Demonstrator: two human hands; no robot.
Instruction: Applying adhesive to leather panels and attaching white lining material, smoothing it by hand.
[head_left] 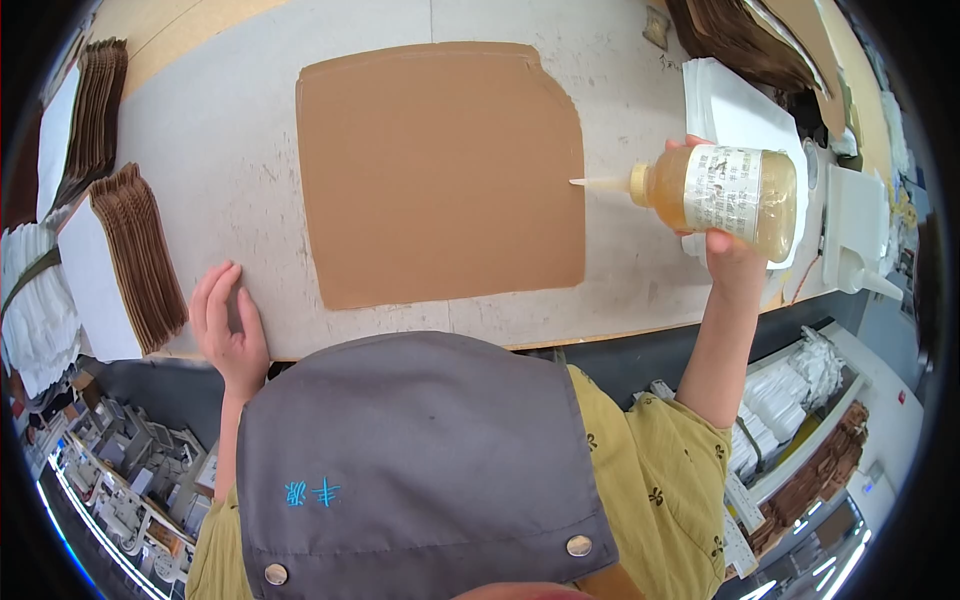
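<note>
A flat brown panel (440, 175), cloth or leather-like, lies on the grey work surface in front of me. Its upper right corner is cut in a curve. My right hand (728, 245) is wrapped round a squeeze bottle (725, 200) of amber liquid, tilted onto its side. The bottle's pale pointed nozzle reaches left to the panel's right edge; whether its tip touches, I cannot tell. My left hand (228, 325) rests by the table's near edge, fingers stretched out and holding nothing. Beside it stands a stack of brown pieces (140, 255) with a white sheet.
Another brown stack (92, 120) stands at the far left, with white bundled cloth (38, 305) nearer. White folded sheets (735, 95) lie partly behind the bottle, below dark brown pieces (745, 45). A white plastic container (858, 215) sits at the right end.
</note>
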